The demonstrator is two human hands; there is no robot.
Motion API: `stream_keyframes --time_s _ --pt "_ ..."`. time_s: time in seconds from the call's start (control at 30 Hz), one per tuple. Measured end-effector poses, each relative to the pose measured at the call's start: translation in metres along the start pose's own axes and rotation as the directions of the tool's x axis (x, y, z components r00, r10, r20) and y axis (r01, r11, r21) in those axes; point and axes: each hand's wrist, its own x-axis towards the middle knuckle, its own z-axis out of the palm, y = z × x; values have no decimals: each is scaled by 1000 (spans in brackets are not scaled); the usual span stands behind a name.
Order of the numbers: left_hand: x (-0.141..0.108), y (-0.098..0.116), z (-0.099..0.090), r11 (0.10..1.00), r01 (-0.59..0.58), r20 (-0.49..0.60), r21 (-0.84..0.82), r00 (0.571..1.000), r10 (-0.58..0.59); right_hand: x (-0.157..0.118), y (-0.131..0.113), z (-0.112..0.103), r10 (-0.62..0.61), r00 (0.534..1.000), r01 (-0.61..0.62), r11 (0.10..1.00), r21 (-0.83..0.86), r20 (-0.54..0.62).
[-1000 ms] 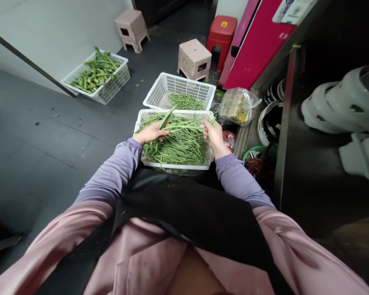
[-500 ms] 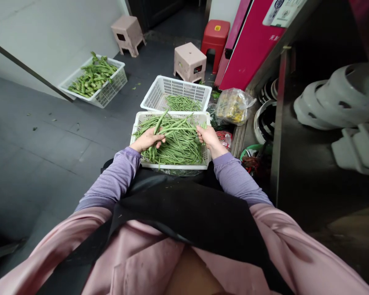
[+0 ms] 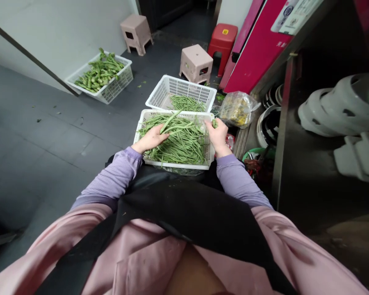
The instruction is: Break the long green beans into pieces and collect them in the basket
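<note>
A white plastic basket (image 3: 187, 166) full of long green beans (image 3: 186, 143) sits right before me, by my black apron. My left hand (image 3: 152, 138) is over its left side, thumb and fingers closed round a few green beans (image 3: 171, 122) that point up and to the right. At the right rim, my right hand (image 3: 218, 134) is closed with small green bean pieces (image 3: 214, 123) showing between its fingers. Part of what it holds is hidden by the fingers.
Behind stands a second white basket (image 3: 158, 93) with fewer beans. Another basket (image 3: 110, 93) of thicker green stalks is by the wall. Stools (image 3: 197, 59), a clear bag (image 3: 238, 107) with yellow contents, a green tub (image 3: 252, 150) and a metal shelf edge (image 3: 281, 135) are around.
My right hand has moved right, from over the beans to the basket's right rim, with green pieces in it. My left hand keeps its beans. The whole view has shifted slightly.
</note>
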Motion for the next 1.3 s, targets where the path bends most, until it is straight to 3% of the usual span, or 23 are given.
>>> stream_keyframes --time_s 0.03,0.1,0.17,0.23,0.33,0.4,0.43,0.5,0.6,0.7,0.8,0.93,1.1,1.2,1.3 --pt "0 0 1 999 42 56 -12 998 -41 -3 -1 -1 -127 992 128 991 50 -9" --pt "0 0 4 995 101 157 26 982 -104 -9 -6 0 -348 932 339 936 96 98" --pt "1 0 8 990 135 181 48 973 -142 -15 -11 5 -438 855 429 898 97 277" --pt "2 -2 8 984 173 167 44 970 -178 -17 -13 8 -443 824 430 895 119 354" --pt "6 -15 2 955 291 165 -54 946 -279 -13 -8 7 -375 874 297 916 270 310" --pt "7 -28 -4 906 380 158 -188 922 -354 -10 -3 3 -249 897 91 912 399 364" --pt "8 -33 -6 872 404 130 -276 915 -383 -9 -2 1 -184 881 -40 889 457 436" --pt "10 -41 -6 792 392 43 -468 905 -423 -10 -1 -2 -123 793 -289 786 546 597" --pt "16 -36 7 668 284 -44 -688 902 -429 -15 -8 -3 -183 676 -489 613 621 714" --pt "25 -18 24 601 234 -38 -765 914 -405 -21 -16 0 -239 630 -533 557 636 738" --pt "32 -1 32 592 193 -51 -783 928 -370 -25 -20 3 -260 606 -553 542 633 752" --pt "39 7 32 637 138 -128 -758 927 -353 -27 -21 3 -283 560 -612 492 619 779" --pt "45 3 23 657 109 -184 -746 914 -361 -24 -26 0 -187 539 -719 407 564 822" --pt "43 0 20 683 59 -234 -728 915 -328 -24 -29 3 -99 567 -755 336 564 818" --pt "35 1 27 782 -13 -329 -623 912 -247 -23 -31 13 33 665 -728 248 639 746"
